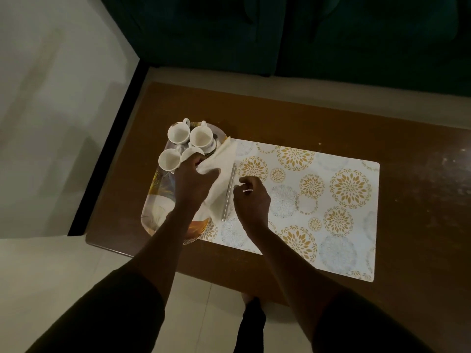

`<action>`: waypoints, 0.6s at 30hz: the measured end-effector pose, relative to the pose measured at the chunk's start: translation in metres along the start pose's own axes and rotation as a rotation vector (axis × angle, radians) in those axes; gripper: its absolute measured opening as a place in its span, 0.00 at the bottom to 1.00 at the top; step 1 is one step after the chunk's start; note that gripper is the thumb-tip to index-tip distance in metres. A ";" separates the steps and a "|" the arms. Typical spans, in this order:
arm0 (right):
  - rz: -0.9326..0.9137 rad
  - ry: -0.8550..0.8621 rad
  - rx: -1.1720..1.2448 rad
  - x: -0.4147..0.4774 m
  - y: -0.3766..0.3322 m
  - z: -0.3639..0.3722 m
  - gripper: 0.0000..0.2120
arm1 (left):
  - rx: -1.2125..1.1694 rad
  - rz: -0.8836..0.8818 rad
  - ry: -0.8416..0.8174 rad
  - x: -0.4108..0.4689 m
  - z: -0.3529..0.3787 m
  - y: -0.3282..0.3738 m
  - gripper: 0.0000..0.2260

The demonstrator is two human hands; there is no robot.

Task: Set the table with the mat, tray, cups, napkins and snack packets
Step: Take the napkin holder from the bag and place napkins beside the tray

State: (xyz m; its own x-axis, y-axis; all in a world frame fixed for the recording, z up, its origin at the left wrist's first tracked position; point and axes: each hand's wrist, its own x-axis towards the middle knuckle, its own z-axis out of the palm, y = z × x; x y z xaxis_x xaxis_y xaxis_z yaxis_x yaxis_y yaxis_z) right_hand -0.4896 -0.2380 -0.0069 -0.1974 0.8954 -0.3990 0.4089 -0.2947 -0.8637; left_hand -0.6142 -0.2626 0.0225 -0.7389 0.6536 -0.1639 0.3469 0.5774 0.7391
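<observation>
Dark-sleeved arms reach over a brown wooden table (331, 118): the left hand (193, 179) pinches soft white napkins (224, 161), the right hand (252, 200) curls loosely, empty, above a floral mat (331, 189); four glossy white cups (178, 132) crowd an oval tray (158, 200).

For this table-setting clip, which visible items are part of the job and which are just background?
Job items: patterned mat; tray; four white cups; white napkins held by the left hand; right hand empty above the mat.

Background: brown table; dark green sofa; floor.
</observation>
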 end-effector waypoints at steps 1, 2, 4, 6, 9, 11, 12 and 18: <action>-0.027 0.000 0.038 0.004 -0.003 -0.003 0.15 | -0.086 -0.026 -0.012 0.002 -0.003 0.003 0.18; -0.026 -0.018 0.082 0.009 -0.006 -0.005 0.21 | -0.196 -0.063 -0.055 0.006 -0.007 0.005 0.19; 0.092 -0.150 0.264 0.027 -0.018 -0.013 0.32 | -0.403 -0.146 -0.180 0.015 -0.015 0.010 0.18; 0.244 -0.323 0.507 0.046 -0.028 -0.019 0.33 | -0.427 -0.176 -0.267 0.022 -0.021 0.011 0.17; 0.246 -0.466 0.512 0.072 -0.042 -0.026 0.23 | -0.129 -0.036 -0.216 0.026 -0.024 0.010 0.17; 0.186 -0.504 0.398 0.084 -0.049 -0.028 0.21 | 0.017 0.014 -0.137 0.026 -0.024 0.009 0.18; 0.182 -0.534 0.365 0.088 -0.052 -0.027 0.23 | 0.027 0.026 -0.124 0.026 -0.024 0.008 0.19; 0.228 -0.727 0.390 0.105 -0.044 -0.019 0.28 | -0.043 0.051 -0.223 0.023 -0.022 0.010 0.20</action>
State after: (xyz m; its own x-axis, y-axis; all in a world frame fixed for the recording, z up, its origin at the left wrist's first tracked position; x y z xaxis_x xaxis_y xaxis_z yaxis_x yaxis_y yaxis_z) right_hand -0.5114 -0.1247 -0.0050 -0.7244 0.4033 -0.5591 0.1984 -0.6547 -0.7293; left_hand -0.6401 -0.2526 0.0400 -0.5738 0.7758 -0.2625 0.3515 0.5228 0.7766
